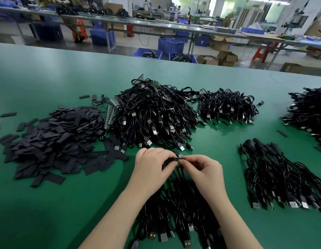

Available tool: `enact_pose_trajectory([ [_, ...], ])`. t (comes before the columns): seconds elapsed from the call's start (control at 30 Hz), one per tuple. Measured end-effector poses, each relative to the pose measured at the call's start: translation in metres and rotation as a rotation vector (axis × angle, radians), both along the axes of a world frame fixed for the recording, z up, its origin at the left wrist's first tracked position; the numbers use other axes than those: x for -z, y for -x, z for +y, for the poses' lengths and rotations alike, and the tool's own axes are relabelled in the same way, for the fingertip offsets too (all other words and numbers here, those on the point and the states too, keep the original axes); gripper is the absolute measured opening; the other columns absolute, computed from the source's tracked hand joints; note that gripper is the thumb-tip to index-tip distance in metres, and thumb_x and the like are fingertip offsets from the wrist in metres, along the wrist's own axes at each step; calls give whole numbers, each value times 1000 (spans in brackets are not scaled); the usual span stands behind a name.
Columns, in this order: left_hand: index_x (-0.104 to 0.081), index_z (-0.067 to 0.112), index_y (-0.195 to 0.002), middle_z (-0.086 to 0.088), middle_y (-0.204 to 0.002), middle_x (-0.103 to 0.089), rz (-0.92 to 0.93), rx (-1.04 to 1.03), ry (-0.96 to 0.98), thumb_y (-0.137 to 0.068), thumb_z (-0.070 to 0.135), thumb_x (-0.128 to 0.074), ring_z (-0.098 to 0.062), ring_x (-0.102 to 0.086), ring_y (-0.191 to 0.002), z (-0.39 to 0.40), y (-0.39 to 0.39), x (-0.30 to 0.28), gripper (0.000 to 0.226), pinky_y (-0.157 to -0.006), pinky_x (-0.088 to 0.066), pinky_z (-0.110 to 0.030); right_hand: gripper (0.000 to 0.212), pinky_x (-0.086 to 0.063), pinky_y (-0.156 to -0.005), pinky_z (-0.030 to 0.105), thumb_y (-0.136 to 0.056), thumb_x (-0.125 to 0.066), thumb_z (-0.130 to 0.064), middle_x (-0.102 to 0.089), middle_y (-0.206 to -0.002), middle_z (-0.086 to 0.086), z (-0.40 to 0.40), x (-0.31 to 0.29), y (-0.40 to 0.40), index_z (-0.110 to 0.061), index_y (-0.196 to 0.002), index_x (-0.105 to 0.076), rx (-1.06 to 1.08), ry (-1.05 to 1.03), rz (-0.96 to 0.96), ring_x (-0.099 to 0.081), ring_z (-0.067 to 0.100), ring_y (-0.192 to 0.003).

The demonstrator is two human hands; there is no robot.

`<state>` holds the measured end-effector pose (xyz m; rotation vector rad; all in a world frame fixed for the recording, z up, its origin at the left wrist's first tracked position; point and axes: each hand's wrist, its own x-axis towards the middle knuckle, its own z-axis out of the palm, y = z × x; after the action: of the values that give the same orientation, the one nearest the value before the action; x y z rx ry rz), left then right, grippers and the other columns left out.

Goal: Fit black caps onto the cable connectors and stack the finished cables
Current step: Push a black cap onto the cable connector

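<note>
My left hand (pixel 152 168) grips a bundle of black cables (pixel 175 200) by their connector ends; the cables hang toward me with USB plugs near the bottom edge. My right hand (pixel 204 169) pinches a small black piece at the row of connectors (pixel 177 158) between both hands; whether it is a cap I cannot tell. A heap of flat black caps (pixel 53 141) lies to the left. A large pile of uncapped black cables (pixel 154 114) sits just beyond my hands. A neat stack of capped cables (pixel 274 169) lies to the right.
The green table (pixel 48 203) also carries a smaller cable pile (pixel 228 106) at the back right and another (pixel 309 110) at the right edge. Loose caps are scattered at the far left. Beyond the table stand blue crates, cardboard boxes and long workbenches.
</note>
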<state>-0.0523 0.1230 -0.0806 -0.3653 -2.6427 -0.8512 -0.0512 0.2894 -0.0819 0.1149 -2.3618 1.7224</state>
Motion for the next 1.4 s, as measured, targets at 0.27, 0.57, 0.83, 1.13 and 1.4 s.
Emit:
enact_pose_trajectory([
  [0.27, -70, 38, -94, 23, -90, -65, -5, -69, -30, -88, 40, -65, 0, -54, -95, 5, -2, 0, 8, -89, -16, -20, 29, -48, -71, 7, -78, -83, -11, -73, -79, -19, -3, -1, -2, -38, -76, -73, -2, -87, 53, -68, -3, -77],
  [0.57, -70, 36, -90, 24, -88, -62, -18, -132, -53, -86, 33, -67, -2, -54, -93, 12, -2, -1, 6, -85, -16, -21, 11, -48, -71, 10, -81, -80, -7, -68, -76, -13, -9, 5, -3, -16, -80, -75, 96, -262, 254, -64, 5, -80],
  [0.83, -69, 37, -91, 29, -85, -53, -8, -154, -47, -88, 39, -66, 4, -45, -88, 9, 0, 3, 5, -86, -14, -20, 16, -49, -67, 11, -89, -71, -16, -68, -74, -16, 5, 0, -3, -29, -80, -67, 299, -79, 104, -64, -1, -75],
  [1.13, -65, 37, -93, 26, -90, -58, 37, -153, -51, -90, 40, -62, 2, -45, -89, 6, -1, 5, 5, -87, -15, -23, 7, -57, -69, 16, -96, -63, -20, -66, -92, -7, 48, -40, -32, -27, -94, -64, 630, 310, 280, -67, 6, -80],
  [1.4, -60, 40, -116, 22, -114, -59, -23, -154, 175, -93, 41, -57, -6, -49, -115, 13, 0, 3, 24, -95, -12, -26, 73, -53, -71, 19, -82, -62, -68, -65, -107, 22, 46, -73, -83, -3, -113, -57, 756, 356, 519, -69, 21, -76],
])
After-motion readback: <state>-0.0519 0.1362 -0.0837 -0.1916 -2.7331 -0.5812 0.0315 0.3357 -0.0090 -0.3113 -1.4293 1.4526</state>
